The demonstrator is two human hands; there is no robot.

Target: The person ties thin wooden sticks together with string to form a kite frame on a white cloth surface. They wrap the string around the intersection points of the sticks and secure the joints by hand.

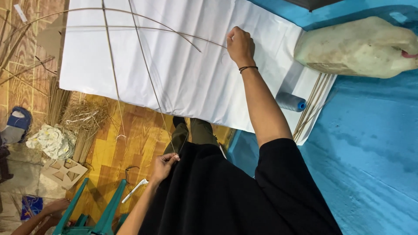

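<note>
Head | right hand [240, 45] pinches thin bowed stick [191, 35] | creased white paper [187, 82]

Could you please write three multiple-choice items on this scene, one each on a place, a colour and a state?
1. Where does the thread spool lie?
A. on the white sheet, by its right edge
B. on the wooden floor
C. on the green stool

2. What colour is the surface under the sheet's right end?
A. red
B. blue
C. grey

3. How is the left hand?
A. flat and open on the sheet
B. hanging free
C. fingers pinched on the near end of a thin stick

Answers:
1 A, the spool rests on the sheet beside a bundle of sticks.
2 B, the blue surface shows beyond the sheet.
3 C, the fingers close on the stick's end near the body, while the right hand rests on the sheet at the end of a curved stick.
</note>
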